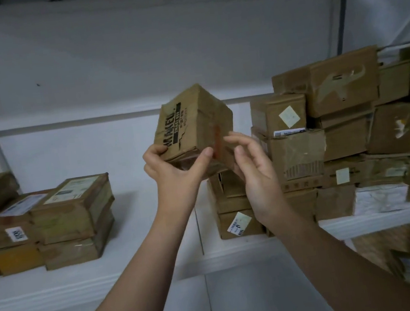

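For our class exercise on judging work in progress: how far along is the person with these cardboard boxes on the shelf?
Apparently done: low stacks sit at the left of the shelf, a taller pile at the right. In hand: the left hand grips a tilted printed box from below, in the air; the right hand is open beside it. Left: that box is not yet set on either group.
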Tool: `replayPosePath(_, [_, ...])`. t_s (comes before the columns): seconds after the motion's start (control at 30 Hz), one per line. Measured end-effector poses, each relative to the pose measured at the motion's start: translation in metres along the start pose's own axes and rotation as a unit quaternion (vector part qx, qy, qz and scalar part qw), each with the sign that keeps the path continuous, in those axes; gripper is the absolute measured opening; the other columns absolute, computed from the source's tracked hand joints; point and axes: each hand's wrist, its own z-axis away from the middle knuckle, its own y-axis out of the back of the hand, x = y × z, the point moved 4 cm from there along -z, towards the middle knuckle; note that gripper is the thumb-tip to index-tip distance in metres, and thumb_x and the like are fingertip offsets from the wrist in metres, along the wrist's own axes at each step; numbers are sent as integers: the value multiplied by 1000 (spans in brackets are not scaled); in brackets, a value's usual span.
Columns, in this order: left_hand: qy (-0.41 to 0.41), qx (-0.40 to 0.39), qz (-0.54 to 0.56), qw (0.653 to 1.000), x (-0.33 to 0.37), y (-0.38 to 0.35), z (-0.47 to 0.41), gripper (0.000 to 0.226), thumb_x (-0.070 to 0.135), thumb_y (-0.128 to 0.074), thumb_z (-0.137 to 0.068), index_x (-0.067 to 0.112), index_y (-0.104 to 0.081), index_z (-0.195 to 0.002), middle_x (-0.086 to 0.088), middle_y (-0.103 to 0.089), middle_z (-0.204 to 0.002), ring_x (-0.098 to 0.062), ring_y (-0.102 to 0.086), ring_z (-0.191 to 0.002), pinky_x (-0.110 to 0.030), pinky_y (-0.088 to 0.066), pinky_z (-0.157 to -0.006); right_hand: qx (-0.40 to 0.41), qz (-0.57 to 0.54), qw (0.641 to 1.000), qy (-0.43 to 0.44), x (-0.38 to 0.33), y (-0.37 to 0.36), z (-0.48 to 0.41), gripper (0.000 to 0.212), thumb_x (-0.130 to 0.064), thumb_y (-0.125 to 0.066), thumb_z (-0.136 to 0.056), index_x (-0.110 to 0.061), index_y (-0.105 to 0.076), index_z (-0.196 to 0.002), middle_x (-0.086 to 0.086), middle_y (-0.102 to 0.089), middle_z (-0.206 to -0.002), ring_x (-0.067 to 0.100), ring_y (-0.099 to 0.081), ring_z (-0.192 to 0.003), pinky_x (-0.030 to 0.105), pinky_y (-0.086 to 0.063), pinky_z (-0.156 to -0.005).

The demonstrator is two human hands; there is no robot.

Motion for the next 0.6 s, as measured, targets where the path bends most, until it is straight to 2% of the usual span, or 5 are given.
replayPosePath(0.07, [55,9,82,995,-7,13,4,66,47,-77,-64,38,-27,-106,-4,-36,-128,-18,-49,-116,-32,-51,-91,2,-56,998,-25,0,-3,4,22,-19,-42,-102,-31,-48,-120,7,-55,-130,18,-60,-116,33,-49,-100])
replayPosePath(0.17, [117,2,201,973,-12,27,18,57,39,-67,-73,24,-30,-113,0,-50,-114,-14,-59,-97,-39,-57,-75,-6,-32,996,-84,5,-6,7,41,-15,-51,-98,-33,-38,-133,-5,-44,-137,6,-57,-114,29,-46,-100])
replayPosePath(0.3, [208,-87,330,917,-15,33,29,56,53,-52,-79,16,-55,-120,-10,-55,-111,-33,-59,-104,-55,-56,-80,-83,-79,978,-177,19,-18,19,89,-51,-71,-74,-28,-25,-148,-3,-49,-143,14,-51,-127,42,-41,-107])
replayPosePath(0.4, [229,-105,238,938,-16,39,31,46,48,-27,-98,23,-62,-114,-10,-63,-120,-31,-62,-109,-57,-46,-98,-117,-137,968,-176,22,-29,27,92,-58,-75,-68,-28,-32,-144,-3,-57,-136,16,-56,-124,40,-48,-102])
replayPosePath(0.6, [85,-31,66,994,-16,52,31,25,22,-39,-102,28,-59,-115,-9,-59,-125,-21,-58,-114,-36,-47,-98,-46,-162,974,-153,15,-35,28,73,-36,-69,-71,-25,-43,-138,-6,-64,-127,8,-61,-115,26,-51,-95])
